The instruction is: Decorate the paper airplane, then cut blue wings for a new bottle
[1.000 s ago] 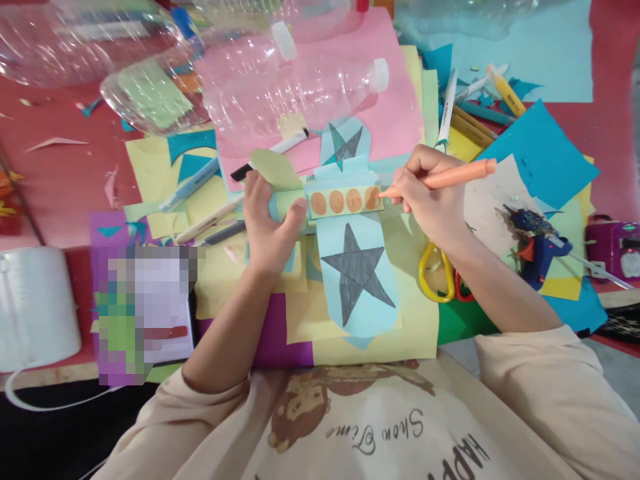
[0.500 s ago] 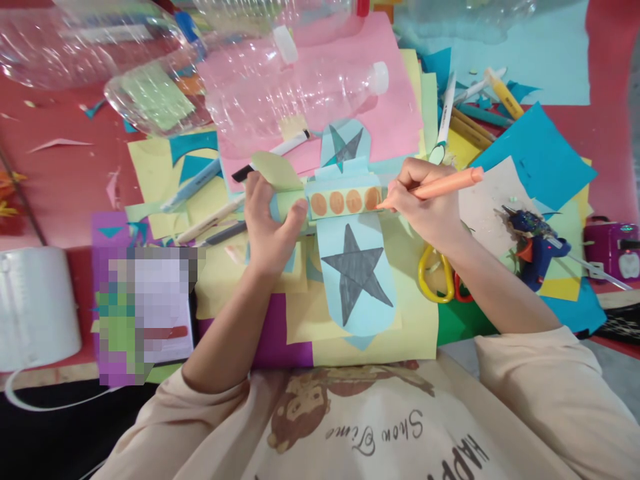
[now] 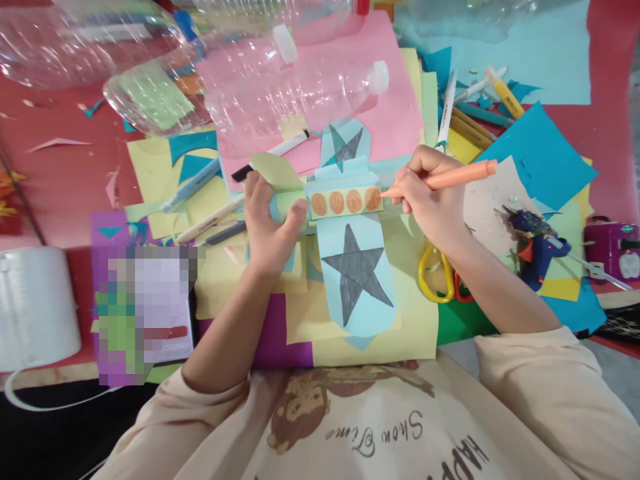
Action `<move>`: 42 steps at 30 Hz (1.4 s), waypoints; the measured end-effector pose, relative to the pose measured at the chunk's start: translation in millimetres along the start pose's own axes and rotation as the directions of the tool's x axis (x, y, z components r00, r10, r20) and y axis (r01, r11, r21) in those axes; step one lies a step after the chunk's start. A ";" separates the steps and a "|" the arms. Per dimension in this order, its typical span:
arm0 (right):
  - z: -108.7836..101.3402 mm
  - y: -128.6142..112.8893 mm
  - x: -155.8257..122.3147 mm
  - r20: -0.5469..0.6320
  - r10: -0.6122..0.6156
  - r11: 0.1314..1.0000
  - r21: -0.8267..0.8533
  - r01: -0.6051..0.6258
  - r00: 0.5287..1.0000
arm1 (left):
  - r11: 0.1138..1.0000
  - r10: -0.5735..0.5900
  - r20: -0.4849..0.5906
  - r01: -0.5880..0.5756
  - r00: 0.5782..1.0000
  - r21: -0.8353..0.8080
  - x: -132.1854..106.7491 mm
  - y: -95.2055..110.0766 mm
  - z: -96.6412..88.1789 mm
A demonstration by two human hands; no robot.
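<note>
A paper airplane model (image 3: pixel 356 277) lies before me, with light blue rounded wings bearing dark stars. Across its middle runs a pale strip with a row of orange ovals (image 3: pixel 336 203). My left hand (image 3: pixel 273 223) is closed around the model's green left end, thumb on the near side; a pale green flap stands by its fingers. Pinched in my right hand (image 3: pixel 433 197) is an orange felt-tip marker (image 3: pixel 463 175), its tip at the rightmost oval. The pen's back end points up and right.
Clear plastic bottles (image 3: pixel 300 90) lie at the back. Yellow-handled scissors (image 3: pixel 436 273) sit below my right wrist, and a blue glue gun (image 3: pixel 543 250) lies further right. Markers (image 3: pixel 193 185) and coloured paper scraps surround the model. A white cylindrical object (image 3: pixel 37 310) stands at left.
My right hand has shifted slightly right and up with the orange marker, whose tip stays near the rightmost oval. My left hand and the model have kept their place.
</note>
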State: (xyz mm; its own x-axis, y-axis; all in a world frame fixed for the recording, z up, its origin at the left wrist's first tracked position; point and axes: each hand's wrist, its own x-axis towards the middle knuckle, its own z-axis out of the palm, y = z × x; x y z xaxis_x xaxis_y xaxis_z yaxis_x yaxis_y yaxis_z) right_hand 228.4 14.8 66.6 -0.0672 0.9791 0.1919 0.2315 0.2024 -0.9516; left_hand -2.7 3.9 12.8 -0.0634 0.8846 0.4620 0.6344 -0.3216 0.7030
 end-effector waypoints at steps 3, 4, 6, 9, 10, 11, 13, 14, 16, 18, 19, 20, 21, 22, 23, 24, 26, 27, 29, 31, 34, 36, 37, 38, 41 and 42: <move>-0.3 2.0 0.2 -0.014 0.015 1.000 -0.002 -0.015 1.000 | 1.000 -0.009 0.018 0.009 1.000 -0.003 -0.4 -0.9 -0.5; -0.2 2.4 0.3 -0.015 0.015 1.000 0.005 -0.015 1.000 | 1.000 -0.012 0.029 0.013 1.000 -0.005 -0.5 -1.0 -0.7; 0.2 2.8 0.4 -0.018 0.010 1.000 0.023 -0.010 1.000 | 1.000 -0.019 0.045 0.019 0.999 -0.011 -0.5 -0.7 -0.8; 1.2 2.2 0.7 -0.034 0.024 1.000 0.017 -0.023 0.999 | 0.999 -0.022 0.031 0.023 0.999 -0.023 -0.1 0.9 -0.4; 1.5 1.9 0.8 -0.038 0.030 1.000 0.009 -0.030 0.999 | 0.999 -0.023 0.025 0.024 0.999 -0.028 0.0 1.6 -0.2; 1.7 1.7 0.9 -0.039 0.032 0.999 0.004 -0.031 0.999 | 0.999 -0.024 0.018 0.024 1.000 -0.032 0.1 2.1 0.0; 1.8 1.7 1.0 -0.035 0.018 1.000 0.007 -0.018 0.999 | 0.999 -0.026 0.011 0.026 1.000 -0.042 -0.1 2.6 0.2; 1.7 1.9 1.1 -0.032 0.011 1.000 0.011 -0.011 0.999 | 0.998 -0.028 0.014 0.029 1.000 -0.048 -0.2 2.5 0.2; 1.1 2.4 1.1 -0.029 0.011 1.000 0.010 -0.010 1.000 | 0.997 -0.036 0.016 0.037 0.999 -0.063 -0.7 2.0 0.0; 0.5 2.4 1.0 -0.026 0.024 1.000 -0.003 -0.024 0.999 | 0.996 -0.043 0.028 0.045 0.999 -0.071 -0.9 1.8 -0.2; 0.2 2.1 1.0 -0.024 0.029 1.000 -0.007 -0.029 0.999 | 0.996 -0.044 0.029 0.046 0.999 -0.071 -0.8 2.0 -0.2; 0.1 1.7 1.0 -0.019 0.030 1.000 -0.005 -0.030 0.999 | 0.997 -0.043 0.027 0.044 0.999 -0.068 -0.7 2.3 -0.3; 0.0 1.1 1.2 -0.012 0.027 1.000 0.003 -0.027 1.000 | 0.997 -0.039 0.022 0.040 0.999 -0.063 -0.5 2.6 -0.3; 0.0 0.6 1.4 -0.005 0.022 1.000 0.016 -0.021 1.000 | 0.998 -0.033 0.017 0.034 0.999 -0.055 -0.2 3.0 -0.4; 0.1 0.1 1.6 0.006 0.017 0.999 0.030 -0.017 1.000 | 0.999 -0.027 0.013 0.028 1.000 -0.046 0.1 3.2 -0.5; 0.1 -0.3 1.9 0.015 0.011 0.999 0.044 -0.012 1.000 | 0.999 -0.021 0.012 0.021 1.000 -0.038 0.4 3.3 -0.7; -0.1 -0.3 2.2 0.037 -0.005 0.998 0.057 0.002 0.999 | 1.000 -0.011 0.023 0.011 1.000 -0.025 0.7 3.2 -1.2; -0.1 -0.2 2.2 0.045 -0.014 0.998 0.055 0.011 0.999 | 1.000 -0.007 0.030 0.008 1.000 -0.022 0.8 3.0 -1.4; -0.2 0.0 1.9 0.056 -0.031 0.999 0.030 0.029 0.998 | 1.000 0.000 0.036 0.000 0.999 -0.021 0.7 2.4 -1.5; 0.0 -0.5 1.5 0.064 -0.035 0.999 -0.002 0.036 0.997 | 1.000 0.004 0.024 -0.003 1.000 -0.021 0.5 2.2 -0.9; 0.1 -2.0 1.8 0.062 -0.005 1.000 0.008 0.005 0.998 | 1.000 0.001 0.005 0.000 1.000 -0.025 0.0 2.3 0.6; -0.4 -2.5 3.0 0.036 0.023 0.998 0.057 -0.025 0.999 | 0.999 -0.004 -0.003 0.004 1.000 -0.034 -0.8 2.3 1.6; -0.9 -2.3 3.9 0.012 0.033 0.996 0.085 -0.034 0.999 | 0.999 -0.005 0.000 0.005 1.000 -0.038 -1.4 2.0 2.1; -1.6 -1.8 5.0 -0.013 0.038 0.993 0.112 -0.036 0.999 | 0.999 -0.005 0.010 0.005 1.000 -0.041 -2.2 1.6 2.7; -5.1 0.5 9.4 -0.093 0.025 0.988 0.154 -0.011 0.995 | 0.998 0.027 0.096 -0.021 0.995 -0.063 -5.9 -1.6 4.9; -6.7 0.9 11.1 -0.119 0.023 0.988 0.152 -0.005 0.993 | 0.997 0.044 0.129 -0.034 0.991 -0.076 -7.4 -3.3 5.9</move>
State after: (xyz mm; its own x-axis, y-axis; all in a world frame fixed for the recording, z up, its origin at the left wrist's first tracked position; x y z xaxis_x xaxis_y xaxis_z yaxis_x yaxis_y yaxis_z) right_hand 234.3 26.0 69.5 0.0542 0.9789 0.1972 0.0814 0.1925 -0.9779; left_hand 0.2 0.4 3.9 0.0645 0.9060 0.4183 0.5758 -0.3761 0.7259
